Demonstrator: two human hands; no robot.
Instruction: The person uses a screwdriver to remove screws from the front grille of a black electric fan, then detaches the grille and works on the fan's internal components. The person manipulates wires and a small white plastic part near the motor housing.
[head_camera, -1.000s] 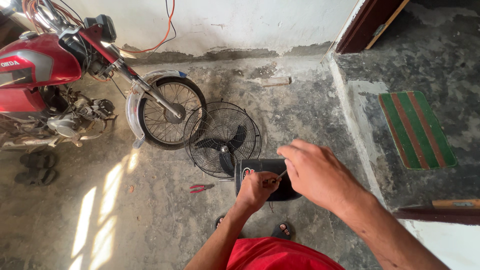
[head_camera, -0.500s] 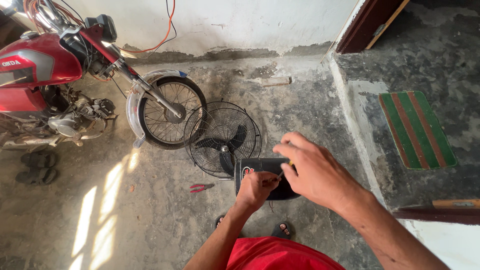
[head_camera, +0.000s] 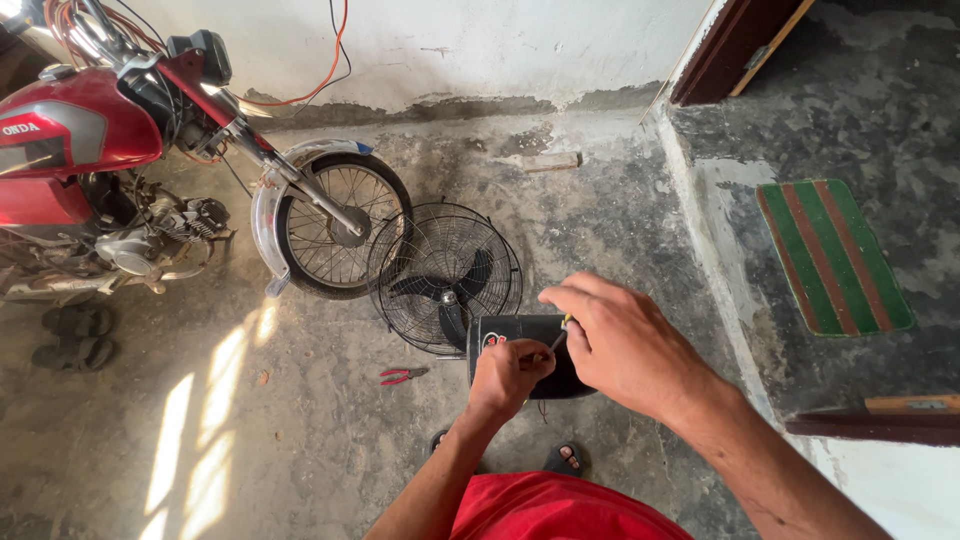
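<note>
A black pedestal fan lies below me, its wire cage (head_camera: 445, 272) facing up and its black control box (head_camera: 523, 334) toward my feet. My left hand (head_camera: 508, 377) is closed against the top of that box, and I cannot see what its fingers pinch. My right hand (head_camera: 620, 345) hovers over the box's right side, curled round a thin screwdriver (head_camera: 558, 338) with a yellow-green handle, its metal tip pointing down at my left fingers. My red shirt (head_camera: 555, 510) fills the bottom edge.
A red motorcycle (head_camera: 90, 140) leans at the left, its front wheel (head_camera: 335, 228) touching the fan cage. Red-handled pliers (head_camera: 402, 375) lie on the concrete floor. Dark sandals (head_camera: 70, 335) sit far left. A striped green and red mat (head_camera: 830, 255) lies on a raised step at the right.
My right hand has drifted slightly down and right over the control box. My left hand stays on the box.
</note>
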